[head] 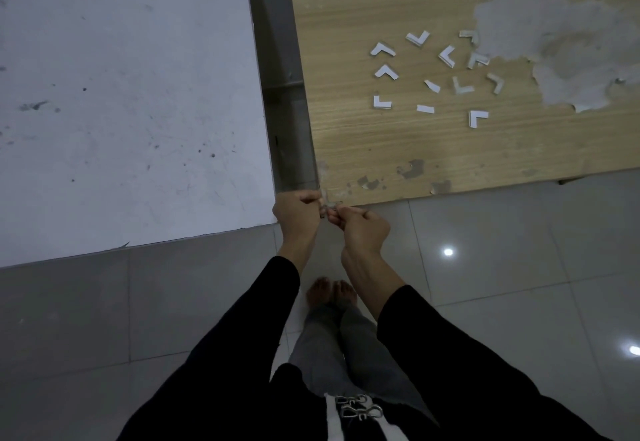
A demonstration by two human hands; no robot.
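Both my hands meet at the near corner of the wooden table (398,149). My left hand (297,213) and my right hand (360,227) each pinch the same small grey L-shaped piece (329,205) between curled fingers; most of it is hidden by my fingertips. Several more white and grey L-shaped paper pieces (384,71) lie scattered on the wooden top further away, along with two short straight strips (425,108).
A white table (121,94) stands to the left, with a narrow dark gap (287,94) separating it from the wooden one. The wood veneer is peeled off in a big pale patch (554,45) at the right. Grey floor tiles and my bare feet (330,293) are below.
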